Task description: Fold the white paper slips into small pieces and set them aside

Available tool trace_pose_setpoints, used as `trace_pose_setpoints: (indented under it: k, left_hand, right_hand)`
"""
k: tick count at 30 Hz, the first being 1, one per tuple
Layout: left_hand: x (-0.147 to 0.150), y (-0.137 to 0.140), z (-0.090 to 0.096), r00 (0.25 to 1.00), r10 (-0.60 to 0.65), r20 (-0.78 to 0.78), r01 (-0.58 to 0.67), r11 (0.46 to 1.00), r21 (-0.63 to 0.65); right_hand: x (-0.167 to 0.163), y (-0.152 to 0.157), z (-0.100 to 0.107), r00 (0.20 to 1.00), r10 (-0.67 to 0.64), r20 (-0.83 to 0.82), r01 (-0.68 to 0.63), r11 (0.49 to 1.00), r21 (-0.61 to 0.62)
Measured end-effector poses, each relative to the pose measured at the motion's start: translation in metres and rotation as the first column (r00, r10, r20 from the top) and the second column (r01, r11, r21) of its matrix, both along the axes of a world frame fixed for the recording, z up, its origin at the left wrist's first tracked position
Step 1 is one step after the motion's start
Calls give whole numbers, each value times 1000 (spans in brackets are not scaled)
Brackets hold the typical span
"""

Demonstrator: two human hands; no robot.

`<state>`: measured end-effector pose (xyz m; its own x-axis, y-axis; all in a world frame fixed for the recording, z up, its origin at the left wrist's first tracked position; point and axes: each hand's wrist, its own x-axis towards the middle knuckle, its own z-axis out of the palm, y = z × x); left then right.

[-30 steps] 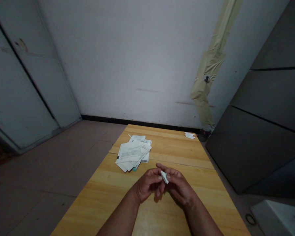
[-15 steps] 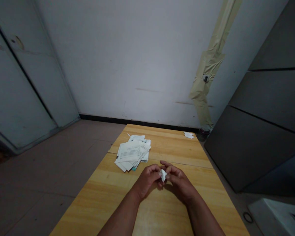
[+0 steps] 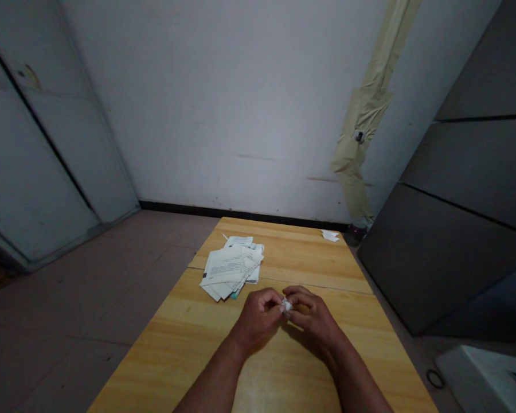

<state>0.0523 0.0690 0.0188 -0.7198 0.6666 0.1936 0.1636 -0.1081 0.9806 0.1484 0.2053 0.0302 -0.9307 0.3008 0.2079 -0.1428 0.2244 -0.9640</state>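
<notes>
Between the fingertips of both hands is a small folded piece of white paper (image 3: pixel 287 305), largely covered by the fingers. My left hand (image 3: pixel 260 312) pinches it from the left with thumb and forefinger. From the right, my right hand (image 3: pixel 313 314) grips it, its fingers curled over the far side. Both hands are just above the wooden table (image 3: pixel 292 367). A loose pile of printed paper sheets (image 3: pixel 232 267) lies beyond my left hand, some sheets askew.
Small white paper pieces (image 3: pixel 329 236) lie at the table's far right corner. A white wall (image 3: pixel 241 115) stands behind the table, with a grey cabinet (image 3: pixel 464 246) on the right. At the lower right is a white box-like object (image 3: pixel 477 378) beside a dark ring (image 3: pixel 434 378).
My fingers have closed in around the white paper, and less of it shows. The right fingers have shifted their grip. The pile of sheets stays in place.
</notes>
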Motion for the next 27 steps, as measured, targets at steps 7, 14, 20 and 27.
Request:
trace_pose_setpoints:
  k: [7,14,20,27]
  left_hand:
    - [0,2,0,993,35,110,-37,999,23]
    - [1,7,-2,963,85,256,-90,996,9]
    - [2,12,-8,952,110,284,-138,987,78]
    - [1,13,-19,973,155,171,-163,986,36]
  right_hand:
    - [-5,-4,-2,995,-82,62,95,964,-249]
    - [-14,-13,-12,984,-98,152,161,856,-491]
    - [-18,-16,-15,979,-138,147,194,842,-503]
    - [-18,-20,-15,972,-158,174,227,824,-519]
